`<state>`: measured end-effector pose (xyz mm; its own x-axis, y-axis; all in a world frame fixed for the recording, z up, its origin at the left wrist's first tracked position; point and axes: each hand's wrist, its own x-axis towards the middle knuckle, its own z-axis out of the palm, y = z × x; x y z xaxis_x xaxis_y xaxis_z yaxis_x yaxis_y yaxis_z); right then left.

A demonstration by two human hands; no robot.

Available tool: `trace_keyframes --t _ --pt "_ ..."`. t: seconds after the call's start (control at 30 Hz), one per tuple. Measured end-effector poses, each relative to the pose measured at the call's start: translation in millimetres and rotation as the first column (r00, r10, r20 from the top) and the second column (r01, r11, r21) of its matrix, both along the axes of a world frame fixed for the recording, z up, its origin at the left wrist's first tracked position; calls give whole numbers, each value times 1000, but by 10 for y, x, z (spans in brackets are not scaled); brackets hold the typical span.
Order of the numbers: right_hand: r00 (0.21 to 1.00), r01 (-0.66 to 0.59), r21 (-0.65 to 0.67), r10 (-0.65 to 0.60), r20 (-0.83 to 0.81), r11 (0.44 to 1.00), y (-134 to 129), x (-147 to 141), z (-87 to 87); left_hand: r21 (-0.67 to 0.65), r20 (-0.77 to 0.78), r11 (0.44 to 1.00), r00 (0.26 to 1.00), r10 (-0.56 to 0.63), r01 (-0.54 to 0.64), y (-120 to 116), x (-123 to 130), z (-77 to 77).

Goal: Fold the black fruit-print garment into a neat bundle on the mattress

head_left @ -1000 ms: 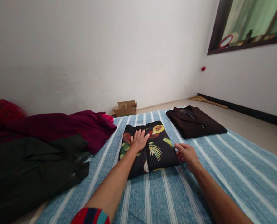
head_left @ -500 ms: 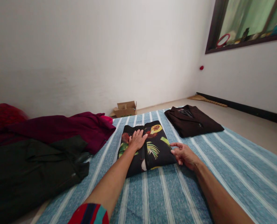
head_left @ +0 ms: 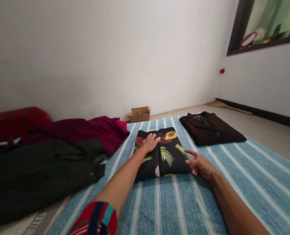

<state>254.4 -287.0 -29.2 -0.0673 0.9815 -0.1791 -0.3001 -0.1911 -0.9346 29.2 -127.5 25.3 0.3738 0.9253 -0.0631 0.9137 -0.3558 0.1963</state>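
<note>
Black cloth printed with fruit and a pale palm leaf makes up the folded garment [head_left: 175,167] in front of me, lying flat on the blue-and-white striped sheet [head_left: 148,209], a dark zip running down its middle. My left hand [head_left: 149,143] rests on top of the folded garment, palm down and flat, to the left of the zip near its far end, with the fingers reaching toward the zip. My right hand [head_left: 199,163] is at the folded garment's right edge, index finger stretched out and the other fingers curled; whether I am pinching the edge or only touching it, I cannot tell. A striped sleeve [head_left: 99,215] covers my left arm, nearer me than the folded garment.

To the right of the folded garment and a little beyond it, apart from it, lies a folded dark brown jacket [head_left: 212,130]. To the left of the folded garment are a dark green garment [head_left: 42,173] and, just behind that, a maroon one [head_left: 78,132]. Past the folded garment's far edge, by the wall [head_left: 105,58], stands an open cardboard box [head_left: 139,117].
</note>
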Motion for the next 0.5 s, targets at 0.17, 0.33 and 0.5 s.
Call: trace_keyframes --t 0.17,0.33,0.5 --pt "1000 -7 -5 7 3 1000 -20 13 -33 60 48 994 994 -99 96 -38 -271 357" --pt "1000 -14 -21 14 -2 1000 -29 6 -44 87 63 984 985 -161 156 -425 -329 434" --pt "1000 -3 -30 4 24 1000 -26 14 -93 125 50 976 981 -186 178 -1098 -100 139"
